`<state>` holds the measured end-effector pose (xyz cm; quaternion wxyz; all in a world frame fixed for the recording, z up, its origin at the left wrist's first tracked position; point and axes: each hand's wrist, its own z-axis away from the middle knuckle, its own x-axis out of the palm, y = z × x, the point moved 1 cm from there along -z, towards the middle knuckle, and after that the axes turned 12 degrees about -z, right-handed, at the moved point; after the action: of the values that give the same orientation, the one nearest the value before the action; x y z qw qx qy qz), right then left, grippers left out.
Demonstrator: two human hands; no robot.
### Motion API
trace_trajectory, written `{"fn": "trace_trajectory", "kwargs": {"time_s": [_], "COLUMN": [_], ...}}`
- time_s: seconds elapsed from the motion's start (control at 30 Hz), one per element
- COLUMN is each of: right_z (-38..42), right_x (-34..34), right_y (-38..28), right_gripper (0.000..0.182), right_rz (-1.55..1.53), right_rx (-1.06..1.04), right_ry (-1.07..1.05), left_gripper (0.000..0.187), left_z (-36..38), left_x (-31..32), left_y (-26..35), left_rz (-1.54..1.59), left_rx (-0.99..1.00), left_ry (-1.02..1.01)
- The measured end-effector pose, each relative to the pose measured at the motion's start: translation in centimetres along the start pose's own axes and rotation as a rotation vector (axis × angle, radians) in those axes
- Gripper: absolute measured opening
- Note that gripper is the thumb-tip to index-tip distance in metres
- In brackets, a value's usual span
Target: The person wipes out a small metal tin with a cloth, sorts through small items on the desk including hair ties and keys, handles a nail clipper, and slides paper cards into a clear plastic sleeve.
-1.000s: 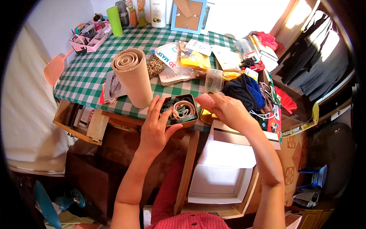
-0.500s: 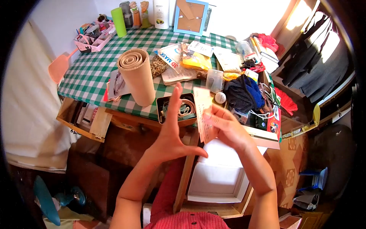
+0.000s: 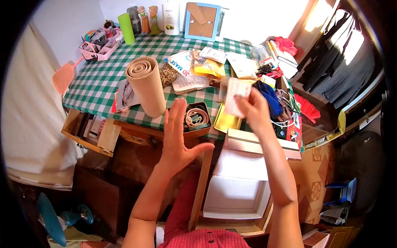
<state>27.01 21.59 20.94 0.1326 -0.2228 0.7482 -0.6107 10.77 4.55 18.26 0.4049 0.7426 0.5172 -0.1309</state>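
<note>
My right hand (image 3: 253, 108) pinches a pale printed card (image 3: 237, 95) over the right part of the checkered table. Below the card, a gold-coloured tray (image 3: 227, 120) shows at the table's front edge. My left hand (image 3: 177, 138) is empty, fingers stretched up and thumb apart, just in front of an open box (image 3: 205, 130) with a coiled cord (image 3: 197, 118) in it. Left of that box stands a rolled beige mat (image 3: 149, 93). A clear plastic case (image 3: 222, 88) is partly hidden behind the card.
Paper and plastic packets (image 3: 209, 68), a blue cloth (image 3: 266, 98) and white cables (image 3: 285, 108) lie on the checkered table (image 3: 103, 82). Below are an open drawer holding a white box (image 3: 233, 197) and another open drawer (image 3: 89, 131) at left. A blue-framed picture (image 3: 202, 20) stands behind.
My right hand has moved up and right with the card, away from my left hand. The gold-coloured tray now shows. My left hand has shifted slightly left and stays open.
</note>
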Motion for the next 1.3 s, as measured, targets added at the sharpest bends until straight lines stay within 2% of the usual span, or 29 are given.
{"fn": "trace_trajectory", "kwargs": {"time_s": [0.03,0.07,0.17,0.27,0.37,0.43,0.53,0.63,0.7,0.77,0.8,0.83,0.87,0.9,0.93,1.0,1.03,1.2,1.3], "right_z": [-1.8,-3.5,-6.6,-8.4,-8.8,-8.5,-8.4,-8.2,-6.2,-3.0,-1.1,0.8,2.3,4.0,5.4,7.5,8.6,12.2,13.2], "right_x": [-1.3,-2.0,-1.5,-1.0,-0.5,-0.1,0.0,-0.2,0.4,1.4,2.2,2.8,2.9,3.4,3.1,1.9,1.4,1.7,1.8], "right_y": [0.3,0.8,2.4,4.1,3.8,2.7,2.1,1.1,-2.3,-4.8,-5.9,-6.6,-6.8,-8.0,-8.7,-9.4,-9.9,-10.9,-11.7], "right_gripper": [0.022,0.024,0.032,0.033,0.029,0.031,0.028,0.016,0.014,0.013,0.013,0.013,0.014,0.014,0.014,0.017,0.021,0.022,0.020], "right_rz": [0.242,0.411,0.766,0.915,0.901,0.862,0.808,0.310,0.154,-0.033,-0.025,-0.019,-0.028,0.004,-0.024,-0.189,-0.250,-0.319,-0.254], "right_rx": [-0.016,-0.065,0.005,0.038,0.066,0.129,0.038,-0.036,0.005,0.092,0.076,0.061,0.130,0.120,0.086,0.027,0.047,-0.106,-0.181], "right_ry": [0.082,0.104,0.089,0.123,0.219,0.213,0.125,0.082,-0.003,-0.136,-0.195,-0.253,-0.305,-0.302,-0.203,-0.003,0.090,0.167,0.161], "left_gripper": [0.105,0.105,0.095,0.096,0.095,0.096,0.095,0.091,0.087,0.076,0.072,0.053,0.041,0.031,0.031,0.018,0.018,0.019,0.019], "left_z": [-0.2,-0.2,0.2,0.3,0.1,-0.2,-0.8,-0.9,-0.6,0.3,0.3,-0.2,0.2,0.7,0.9,1.0,1.4,2.9,3.4], "left_x": [-0.1,0.1,1.0,1.6,1.6,1.7,2.1,1.1,0.0,-0.7,-0.5,-0.9,-1.2,-1.4,-1.6,-2.2,-2.3,-3.1,-3.3], "left_y": [-0.5,-0.7,-1.6,-2.2,-2.5,-2.8,-3.3,-2.2,-1.0,0.0,1.0,2.6,2.6,2.6,3.4,5.4,5.7,7.3,8.0], "left_rz": [-0.153,-0.156,-0.227,-0.254,-0.142,-0.130,-0.146,-0.192,-0.226,0.468,0.802,0.978,0.947,0.913,0.916,1.000,1.002,1.035,1.054], "left_rx": [-0.006,-0.004,-0.054,-0.017,-0.024,-0.009,0.009,0.004,-0.009,-0.231,-0.309,-0.360,-0.469,-0.575,-0.575,-0.658,-0.659,-0.686,-0.668], "left_ry": [-0.018,-0.013,-0.092,-0.068,-0.050,-0.034,-0.032,-0.015,-0.003,-0.014,0.029,0.121,0.022,-0.079,-0.085,0.070,0.069,0.048,0.058]}}
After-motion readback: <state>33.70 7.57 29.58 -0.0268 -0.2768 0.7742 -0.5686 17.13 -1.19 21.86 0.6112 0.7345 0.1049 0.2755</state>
